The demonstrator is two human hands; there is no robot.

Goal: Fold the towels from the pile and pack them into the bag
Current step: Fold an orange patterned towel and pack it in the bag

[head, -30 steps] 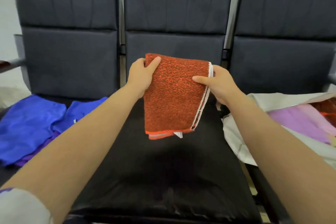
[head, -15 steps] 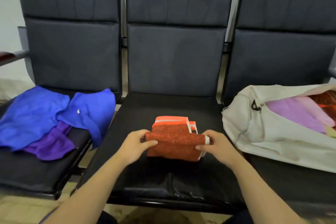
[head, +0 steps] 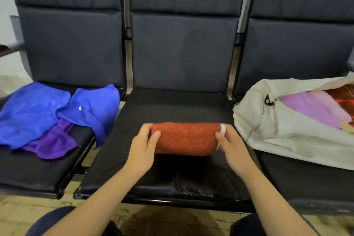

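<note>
Since half a second ago the orange towel (head: 185,138) has been folded over once more, so its striped end no longer shows and it lies as a thick, compact bundle on the middle seat (head: 172,105), nearer the front edge than the backrest. A second ago it was held up in the air. The left hand (head: 143,145) grips the bundle's left end, fingers curled round it. The right hand (head: 231,145) grips the right end, its fingers curled over the white hem, though they are a little blurred. On the left seat (head: 28,170) lie crumpled blue towels (head: 38,109) over a purple towel (head: 55,143). On the right seat the pale bag (head: 287,136) lies open, with a pink towel (head: 314,107) and a red one (head: 342,94) inside.
</note>
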